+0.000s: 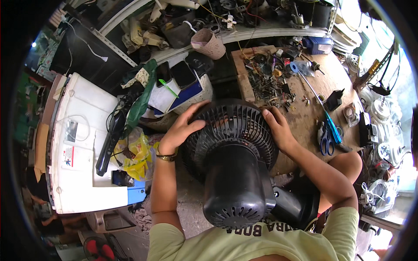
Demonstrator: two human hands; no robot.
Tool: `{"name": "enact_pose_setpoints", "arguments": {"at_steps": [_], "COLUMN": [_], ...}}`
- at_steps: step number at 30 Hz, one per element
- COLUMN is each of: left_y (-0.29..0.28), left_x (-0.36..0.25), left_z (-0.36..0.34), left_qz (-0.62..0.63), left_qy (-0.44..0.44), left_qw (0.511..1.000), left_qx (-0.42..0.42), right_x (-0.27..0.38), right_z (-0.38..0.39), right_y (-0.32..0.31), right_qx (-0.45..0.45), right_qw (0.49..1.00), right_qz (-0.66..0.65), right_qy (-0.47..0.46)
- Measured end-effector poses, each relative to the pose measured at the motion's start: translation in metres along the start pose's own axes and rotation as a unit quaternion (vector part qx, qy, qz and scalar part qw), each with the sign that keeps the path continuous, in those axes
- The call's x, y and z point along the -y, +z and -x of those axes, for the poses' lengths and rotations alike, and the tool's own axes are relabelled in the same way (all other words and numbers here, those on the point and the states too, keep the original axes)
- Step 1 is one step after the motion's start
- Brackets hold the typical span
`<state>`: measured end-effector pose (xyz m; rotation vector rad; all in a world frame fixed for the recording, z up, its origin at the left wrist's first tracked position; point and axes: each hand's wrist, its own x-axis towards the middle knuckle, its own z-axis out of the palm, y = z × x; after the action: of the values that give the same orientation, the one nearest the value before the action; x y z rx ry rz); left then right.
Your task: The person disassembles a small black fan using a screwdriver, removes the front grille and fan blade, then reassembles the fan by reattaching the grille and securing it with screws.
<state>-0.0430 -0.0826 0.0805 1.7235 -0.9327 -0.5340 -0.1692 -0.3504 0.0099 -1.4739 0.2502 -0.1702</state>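
Observation:
A black electric fan [233, 180] is between my arms, its rounded motor housing toward me and its ribbed grille away from me. My left hand [179, 132] curves around the left side of the grille, thumb resting on the ribs. On the opposite side, my right hand [278, 126] grips the rim with the thumb on top and the other fingers partly hidden. A black stand or neck piece [296, 209] joins the housing at its lower right, near my lap. The front of the fan is hidden from view.
Right of the fan, a wooden workbench [300, 152] holds loose screws and small parts [274, 80], a blue-handled screwdriver [333, 128] and scissors [325, 141]. At left stand a white appliance panel [78, 165] and a yellow plastic bag [140, 158]. Phones [183, 74] lie on a box ahead.

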Motion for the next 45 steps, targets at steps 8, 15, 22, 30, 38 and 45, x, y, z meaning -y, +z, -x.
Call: {"name": "enact_pose_setpoints", "arguments": {"at_steps": [8, 15, 22, 30, 38, 45], "left_y": [-0.009, -0.008, -0.005, 0.004, 0.003, 0.004], "left_x": [0.033, 0.048, 0.054, 0.035, 0.043, 0.042], "left_z": [-0.012, -0.054, -0.056, -0.041, -0.057, -0.064], "left_qz": [0.095, 0.176, 0.14, 0.172, 0.099, 0.047], "left_qy": [-0.106, -0.226, -0.229, -0.186, -0.185, -0.199], "left_qw": [0.99, 0.958, 0.963, 0.967, 0.974, 0.976], "left_qx": [-0.01, 0.027, 0.021, 0.027, 0.081, 0.077], "right_x": [-0.019, -0.018, 0.014, -0.013, -0.024, 0.124], "right_z": [0.023, 0.03, 0.021, 0.075, 0.084, 0.061], "right_y": [-0.04, -0.06, -0.089, -0.252, -0.269, -0.235], "right_qx": [0.165, 0.204, 0.202, -0.092, -0.2, -0.46], "right_qw": [0.944, 0.908, 0.889, 0.641, 0.738, 0.682], "right_qz": [-0.136, -0.126, 0.385, 0.754, 0.644, 0.422], "right_qy": [0.252, 0.343, 0.145, 0.11, 0.014, -0.382]}}
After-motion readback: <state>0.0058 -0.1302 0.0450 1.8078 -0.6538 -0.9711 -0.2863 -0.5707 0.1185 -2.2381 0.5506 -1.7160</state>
